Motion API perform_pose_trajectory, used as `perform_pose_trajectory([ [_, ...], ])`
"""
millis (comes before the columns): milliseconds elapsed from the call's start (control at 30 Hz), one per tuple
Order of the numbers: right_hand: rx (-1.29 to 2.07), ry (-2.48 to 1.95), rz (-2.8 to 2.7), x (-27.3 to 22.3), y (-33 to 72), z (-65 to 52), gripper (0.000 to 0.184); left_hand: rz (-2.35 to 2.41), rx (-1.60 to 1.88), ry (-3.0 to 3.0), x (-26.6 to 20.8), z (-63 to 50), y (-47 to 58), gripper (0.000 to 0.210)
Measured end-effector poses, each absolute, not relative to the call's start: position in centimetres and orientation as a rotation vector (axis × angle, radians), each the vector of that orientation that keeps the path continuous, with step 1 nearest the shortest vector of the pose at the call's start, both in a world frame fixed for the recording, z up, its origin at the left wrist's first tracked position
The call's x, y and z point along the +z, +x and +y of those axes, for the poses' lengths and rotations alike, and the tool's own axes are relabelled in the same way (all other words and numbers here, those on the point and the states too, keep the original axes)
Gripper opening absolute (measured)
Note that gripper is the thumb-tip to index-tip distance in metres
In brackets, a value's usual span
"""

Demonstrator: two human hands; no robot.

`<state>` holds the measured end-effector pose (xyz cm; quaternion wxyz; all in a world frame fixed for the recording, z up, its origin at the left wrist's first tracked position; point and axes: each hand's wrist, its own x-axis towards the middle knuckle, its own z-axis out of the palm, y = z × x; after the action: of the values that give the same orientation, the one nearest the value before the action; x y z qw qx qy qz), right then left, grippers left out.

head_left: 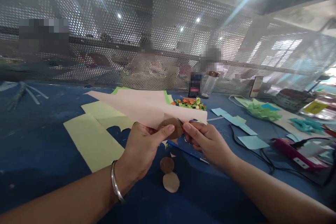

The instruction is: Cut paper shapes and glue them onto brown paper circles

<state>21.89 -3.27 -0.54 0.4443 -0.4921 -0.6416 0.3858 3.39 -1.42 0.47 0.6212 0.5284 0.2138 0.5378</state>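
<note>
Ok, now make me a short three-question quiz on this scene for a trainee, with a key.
1. Which hand's thumb lies on the round brown disc held against the pale pink paper sheet?
2. True or false: the magenta plastic power strip lies farther right than the pale yellow paper sheets.
3. How many loose round pieces lie on the blue tabletop, nearer the camera than the slim blue stick?

Key:
1. The left hand.
2. True.
3. Two: a brown one and a pale tan one.
</note>
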Motion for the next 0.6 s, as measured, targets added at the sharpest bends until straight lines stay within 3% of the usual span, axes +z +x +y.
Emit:
perform_pose_trajectory([
  [600, 0.935, -1.204, -1.598, -0.64, 21.63, -3.37, 0.051, 0.470, 1.289, 1.216, 0.62, -1.14, 3.59, 0.023],
])
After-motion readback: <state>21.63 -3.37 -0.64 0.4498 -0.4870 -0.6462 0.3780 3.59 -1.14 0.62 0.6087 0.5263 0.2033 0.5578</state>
